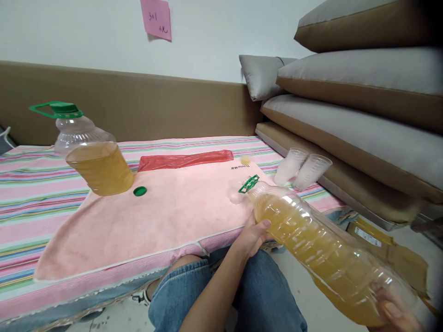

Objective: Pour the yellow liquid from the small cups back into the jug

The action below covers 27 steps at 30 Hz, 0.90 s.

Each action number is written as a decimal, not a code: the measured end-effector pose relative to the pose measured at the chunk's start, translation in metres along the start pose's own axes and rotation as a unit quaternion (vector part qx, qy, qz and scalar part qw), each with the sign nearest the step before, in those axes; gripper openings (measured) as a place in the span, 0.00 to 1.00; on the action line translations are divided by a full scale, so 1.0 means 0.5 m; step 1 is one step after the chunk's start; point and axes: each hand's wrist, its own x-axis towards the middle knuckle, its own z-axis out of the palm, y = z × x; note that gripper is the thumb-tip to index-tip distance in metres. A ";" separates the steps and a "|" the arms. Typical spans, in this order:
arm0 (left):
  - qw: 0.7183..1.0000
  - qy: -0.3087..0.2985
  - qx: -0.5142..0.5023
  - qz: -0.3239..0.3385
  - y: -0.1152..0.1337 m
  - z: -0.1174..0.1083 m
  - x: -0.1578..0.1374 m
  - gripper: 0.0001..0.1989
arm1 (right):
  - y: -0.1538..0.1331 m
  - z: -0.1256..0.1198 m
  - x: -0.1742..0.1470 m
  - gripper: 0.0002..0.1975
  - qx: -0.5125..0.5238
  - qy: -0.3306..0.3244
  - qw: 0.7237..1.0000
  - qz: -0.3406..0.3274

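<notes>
A large clear plastic bottle (311, 240) of yellow liquid lies tilted in the air between both my hands. My left hand (254, 237) supports it from below near the neck, thumb on its side. My right hand (394, 309) grips the base end, partly seen through the plastic. The uncapped mouth, with a green handle ring (249, 184), points left over a clear plastic cup (236, 196) on the pink towel (166, 216). Whether liquid is flowing I cannot tell. A green cap (140, 191) lies on the towel.
A second capped bottle (104, 168) stands at left. Behind the towel lie a red plastic bag (187, 160) and a small cup (246, 159) with some yellow liquid. Two stacks of plastic cups (313, 171) lean near piled cushions (363, 124). A cardboard box (391, 253) is on the floor.
</notes>
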 end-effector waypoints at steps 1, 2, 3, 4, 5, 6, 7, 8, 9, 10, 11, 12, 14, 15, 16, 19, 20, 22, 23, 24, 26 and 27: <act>1.000 0.001 -0.002 0.000 0.001 0.000 0.000 0.44 | -0.007 0.008 -0.005 0.33 0.002 0.014 1.000 0.021; 1.000 0.001 -0.004 0.002 0.001 0.000 0.001 0.44 | -0.013 0.016 -0.010 0.34 0.002 0.023 0.999 0.035; 1.000 0.001 -0.006 0.005 0.002 0.000 0.002 0.44 | -0.018 0.024 -0.015 0.36 0.001 0.024 0.999 0.042; 1.000 0.000 -0.008 0.007 0.002 0.000 0.002 0.44 | -0.023 0.030 -0.020 0.36 -0.001 0.019 0.999 0.038; 1.000 0.000 -0.010 0.010 0.003 0.000 0.003 0.44 | -0.026 0.035 -0.023 0.37 -0.003 0.010 0.999 0.035; 1.000 0.002 -0.011 0.012 0.003 0.000 0.004 0.44 | -0.028 0.038 -0.024 0.37 -0.003 0.001 0.999 0.035; 1.000 0.004 -0.012 0.012 0.003 0.001 0.004 0.44 | -0.030 0.039 -0.024 0.36 -0.002 0.000 0.999 0.034; 1.000 0.006 -0.012 0.012 0.004 0.001 0.004 0.43 | -0.031 0.040 -0.024 0.36 0.000 0.003 0.999 0.034; 1.000 0.007 -0.012 0.009 0.005 0.002 0.004 0.43 | -0.033 0.041 -0.023 0.36 0.003 0.007 0.999 0.036; 1.000 0.006 -0.012 0.006 0.006 0.002 0.004 0.43 | -0.035 0.042 -0.022 0.36 0.005 0.013 0.999 0.039; 1.000 0.003 -0.012 0.004 0.007 0.003 0.004 0.44 | -0.038 0.043 -0.022 0.36 0.006 0.018 0.999 0.043; 1.000 -0.002 -0.012 0.003 0.008 0.004 0.003 0.44 | -0.041 0.045 -0.022 0.37 0.005 0.024 0.999 0.048; 1.000 -0.009 -0.012 0.008 0.010 0.005 0.001 0.43 | -0.049 0.051 -0.024 0.38 0.002 0.031 0.998 0.059; 1.000 -0.010 -0.012 0.011 0.011 0.006 0.000 0.43 | -0.053 0.054 -0.025 0.39 0.002 0.036 0.997 0.062; 1.000 -0.009 -0.011 0.014 0.011 0.006 0.000 0.42 | -0.057 0.057 -0.026 0.40 0.002 0.038 0.997 0.063; 1.000 -0.004 -0.010 0.017 0.011 0.005 0.001 0.43 | -0.066 0.064 -0.028 0.42 -0.001 0.036 0.997 0.062; 1.000 -0.004 -0.011 0.014 0.010 0.004 0.002 0.44 | -0.068 0.066 -0.029 0.42 -0.002 0.031 0.998 0.063; 1.000 -0.005 -0.012 0.008 0.007 0.000 0.005 0.45 | -0.072 0.071 -0.030 0.42 -0.002 0.028 0.998 0.064; 1.000 -0.005 -0.012 0.005 0.005 -0.002 0.007 0.46 | -0.074 0.073 -0.031 0.42 -0.002 0.029 0.997 0.066; 1.000 -0.005 -0.012 0.004 0.004 -0.004 0.008 0.46 | -0.077 0.075 -0.032 0.42 -0.002 0.032 0.997 0.066; 1.000 -0.010 -0.013 0.008 0.001 -0.007 0.010 0.44 | -0.081 0.077 -0.033 0.43 -0.002 0.042 0.997 0.070; 1.000 -0.013 -0.015 0.011 -0.001 -0.008 0.011 0.44 | -0.084 0.078 -0.034 0.44 -0.001 0.044 0.996 0.075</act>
